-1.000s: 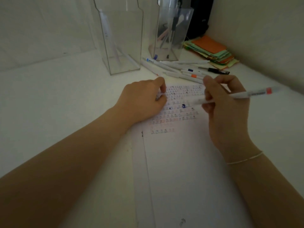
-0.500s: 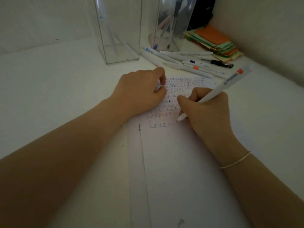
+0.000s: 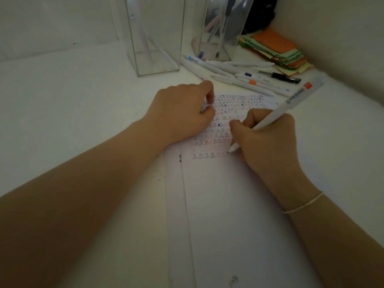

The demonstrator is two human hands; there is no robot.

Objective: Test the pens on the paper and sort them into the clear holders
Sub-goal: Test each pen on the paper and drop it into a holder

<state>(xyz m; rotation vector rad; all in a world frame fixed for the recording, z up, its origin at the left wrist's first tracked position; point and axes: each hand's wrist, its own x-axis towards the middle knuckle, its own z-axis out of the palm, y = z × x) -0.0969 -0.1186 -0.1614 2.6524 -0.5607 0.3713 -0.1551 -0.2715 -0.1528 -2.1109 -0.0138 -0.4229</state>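
My right hand (image 3: pixel 268 142) grips a white pen (image 3: pixel 286 104) with an orange band near its top. Its tip touches the paper (image 3: pixel 228 204) at the end of the lowest row of small written marks. My left hand (image 3: pixel 182 115) rests on the paper's upper left part, fingers curled, pinning the sheet down. Two tall clear holders stand at the back: the left holder (image 3: pixel 153 38) has a pen or two in it, the right holder (image 3: pixel 222 28) has several. Several loose white pens (image 3: pixel 232 73) lie in a pile between the holders and the paper.
A stack of orange and green paper slips (image 3: pixel 276 50) lies in the back right corner beside a dark object (image 3: pixel 259 15). A black pen (image 3: pixel 284 77) lies by the stack. Walls close the desk off at the back and right.
My right hand turned the pen from lying sideways in the fingers to a writing grip and lowered its tip onto the paper's lowest row. The left hand stayed on the sheet.
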